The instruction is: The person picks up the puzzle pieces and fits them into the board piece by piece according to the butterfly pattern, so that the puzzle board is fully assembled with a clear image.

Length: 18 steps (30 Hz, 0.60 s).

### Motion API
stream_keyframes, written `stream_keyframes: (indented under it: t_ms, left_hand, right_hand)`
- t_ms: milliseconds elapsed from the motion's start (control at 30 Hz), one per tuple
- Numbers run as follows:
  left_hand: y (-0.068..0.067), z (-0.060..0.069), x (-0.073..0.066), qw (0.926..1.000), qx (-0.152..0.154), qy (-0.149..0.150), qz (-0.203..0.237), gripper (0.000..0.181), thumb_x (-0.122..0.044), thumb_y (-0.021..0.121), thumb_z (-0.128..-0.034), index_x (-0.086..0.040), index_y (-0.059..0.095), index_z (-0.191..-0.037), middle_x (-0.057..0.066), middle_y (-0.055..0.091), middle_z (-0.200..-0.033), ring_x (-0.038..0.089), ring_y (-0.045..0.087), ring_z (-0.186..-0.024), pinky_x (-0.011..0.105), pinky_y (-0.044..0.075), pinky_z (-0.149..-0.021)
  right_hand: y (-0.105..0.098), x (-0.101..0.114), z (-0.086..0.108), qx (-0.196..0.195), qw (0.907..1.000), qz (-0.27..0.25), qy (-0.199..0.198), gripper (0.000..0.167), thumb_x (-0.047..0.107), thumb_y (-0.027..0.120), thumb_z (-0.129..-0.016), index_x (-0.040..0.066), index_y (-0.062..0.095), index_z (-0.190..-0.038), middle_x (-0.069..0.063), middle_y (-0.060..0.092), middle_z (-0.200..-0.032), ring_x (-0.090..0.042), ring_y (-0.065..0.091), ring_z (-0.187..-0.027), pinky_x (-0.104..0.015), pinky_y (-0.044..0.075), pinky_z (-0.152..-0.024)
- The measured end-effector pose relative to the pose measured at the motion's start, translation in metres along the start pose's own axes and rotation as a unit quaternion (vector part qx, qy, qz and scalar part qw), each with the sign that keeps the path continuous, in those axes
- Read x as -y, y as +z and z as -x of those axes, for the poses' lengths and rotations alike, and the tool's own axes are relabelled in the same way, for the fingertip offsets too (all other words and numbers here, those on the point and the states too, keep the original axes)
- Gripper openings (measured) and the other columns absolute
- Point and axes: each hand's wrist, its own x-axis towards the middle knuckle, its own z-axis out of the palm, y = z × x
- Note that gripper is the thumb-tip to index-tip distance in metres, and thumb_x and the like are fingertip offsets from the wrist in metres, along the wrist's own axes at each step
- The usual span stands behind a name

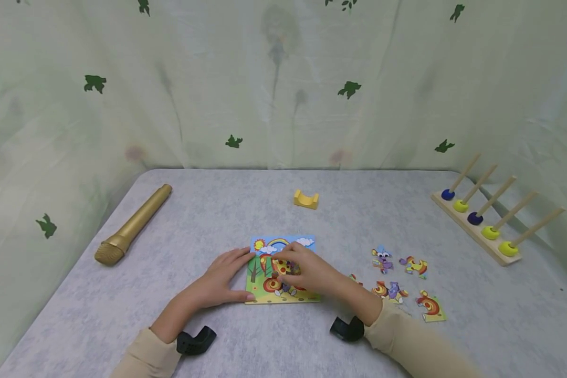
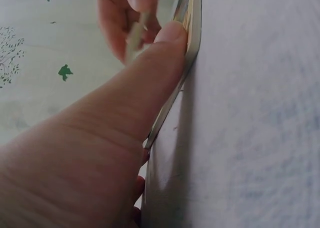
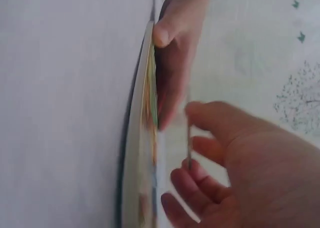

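1. Head view: a colourful puzzle board [image 1: 307,300] lies flat on the grey table [image 1: 245,346], between the person's two hands.
2. Left hand [image 1: 222,281]: fingers spread at the board's left edge, thumb against its near corner; I judge that this steadies it against sliding.
3. Right hand [image 1: 312,270]: above the board, pinching a thin puzzle piece [image 3: 189,143] between thumb and fingers. My right wrist feed shows the piece edge-on, apart from the board; gripping by the edges probably leaves its underside free.
4. Loose pieces [image 1: 382,260] lie right of the board, one partly behind the forearm, likely within easy reach.
5. Farther off, seemingly out of the way: a gold microphone [image 1: 134,226] at left, a yellow block [image 1: 306,202] beyond the board, a pegged stand [image 1: 482,233] at right.
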Motion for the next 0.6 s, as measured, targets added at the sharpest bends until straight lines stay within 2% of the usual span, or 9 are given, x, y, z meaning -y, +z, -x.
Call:
stream_keyframes:
  t_ms: [100, 367, 600]
  left_hand:
    - [-0.001, 0.001, -0.001, 1.0000, -0.004, 0.001, -0.002, 0.094, -0.064, 0.061, -0.0697, -0.011, 0.030, -0.141, 0.008, 0.022, -0.146, 0.032, 0.016, -0.131, 0.055, 0.015, -0.101]
    - [0.001, 0.001, 0.000, 0.9996, -0.019, 0.023, -0.003, 0.092, -0.060, 0.064, -0.0697, -0.009, 0.034, -0.139, 0.007, 0.026, -0.144, 0.032, 0.020, -0.130, 0.052, 0.016, -0.101]
    - [-0.002, 0.001, 0.000, 0.9992, -0.018, 0.031, 0.018, 0.086, -0.058, 0.066, -0.0696, -0.011, 0.039, -0.136, 0.005, 0.031, -0.142, 0.033, 0.021, -0.130, 0.052, 0.017, -0.101]
  right_hand:
    - [0.010, -0.003, -0.007, 0.013, 0.9998, 0.012, 0.012, 0.044, 0.026, 0.064, -0.084, 0.016, 0.054, -0.126, 0.002, 0.046, -0.108, -0.008, 0.044, -0.081, -0.020, 0.042, -0.064]
    - [0.022, -0.003, -0.021, 0.004, 0.9947, 0.096, -0.035, 0.041, 0.028, 0.064, -0.084, 0.012, 0.058, -0.121, -0.001, 0.051, -0.107, -0.008, 0.045, -0.081, -0.018, 0.039, -0.066]
    - [0.024, -0.004, -0.024, 0.003, 0.9938, 0.110, -0.017, 0.042, 0.033, 0.063, -0.084, 0.017, 0.058, -0.122, 0.002, 0.049, -0.107, -0.009, 0.044, -0.088, -0.020, 0.037, -0.070]
